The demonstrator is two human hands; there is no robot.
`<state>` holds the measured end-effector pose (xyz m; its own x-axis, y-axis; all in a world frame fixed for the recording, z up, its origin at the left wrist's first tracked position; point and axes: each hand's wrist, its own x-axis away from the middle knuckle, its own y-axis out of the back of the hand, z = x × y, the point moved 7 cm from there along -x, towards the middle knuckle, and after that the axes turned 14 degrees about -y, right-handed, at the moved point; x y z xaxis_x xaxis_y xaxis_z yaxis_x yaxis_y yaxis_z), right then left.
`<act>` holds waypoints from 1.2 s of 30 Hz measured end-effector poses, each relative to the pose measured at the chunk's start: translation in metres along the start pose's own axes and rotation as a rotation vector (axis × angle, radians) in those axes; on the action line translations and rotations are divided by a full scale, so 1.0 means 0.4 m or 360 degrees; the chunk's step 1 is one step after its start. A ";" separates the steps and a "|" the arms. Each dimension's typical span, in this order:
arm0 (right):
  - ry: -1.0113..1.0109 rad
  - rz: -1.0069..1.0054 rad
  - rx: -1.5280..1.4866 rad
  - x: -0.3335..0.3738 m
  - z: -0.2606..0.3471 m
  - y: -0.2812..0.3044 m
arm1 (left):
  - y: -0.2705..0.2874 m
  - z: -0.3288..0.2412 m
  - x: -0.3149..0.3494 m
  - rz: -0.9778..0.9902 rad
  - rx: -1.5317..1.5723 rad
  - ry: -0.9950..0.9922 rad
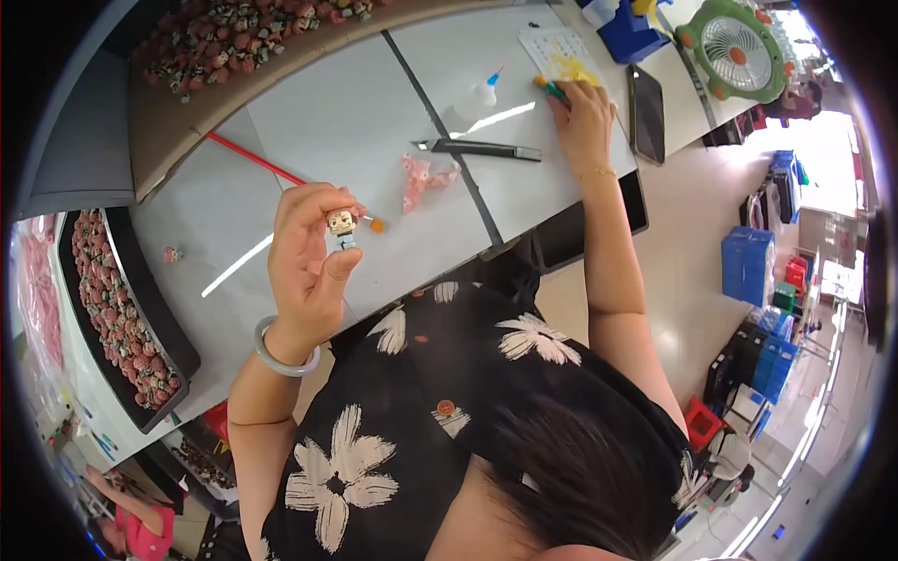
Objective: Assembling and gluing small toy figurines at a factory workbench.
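My left hand (309,248) is raised over the table and pinches a small toy figurine (341,227) upright between thumb and fingers. The figurine has a large pale head with a drawn face and a light blue lower body. A red stick (257,159) with an orange tip (377,225) passes at that hand; whether it is held or lies behind cannot be told. At the far right, my right hand (585,122) closes its fingers around a thin green-handled tool (554,90) with an orange end. That tool lies beside a white sheet (552,47) smeared with yellow.
A black utility knife (486,150), crumpled pink material (426,179) and a white bottle with blue tip (485,92) lie mid-table. A phone (646,114) and a green fan (736,51) stand right. Pink pieces fill a black tray (178,327) and a back box (154,126).
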<state>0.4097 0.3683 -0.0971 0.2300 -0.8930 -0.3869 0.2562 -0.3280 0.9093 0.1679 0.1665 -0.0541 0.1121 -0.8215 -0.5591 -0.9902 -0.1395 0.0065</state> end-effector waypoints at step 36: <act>-0.0259 0.0156 -0.0492 -0.062 0.241 0.184 | 0.069 -0.044 -0.006 -0.0209 -0.0123 0.0007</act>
<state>0.3322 0.3367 -0.0056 0.1217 -0.9610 -0.2483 0.5178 -0.1519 0.8419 0.1418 0.1550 -0.0378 0.2406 -0.7958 -0.5557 -0.9577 -0.2877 -0.0026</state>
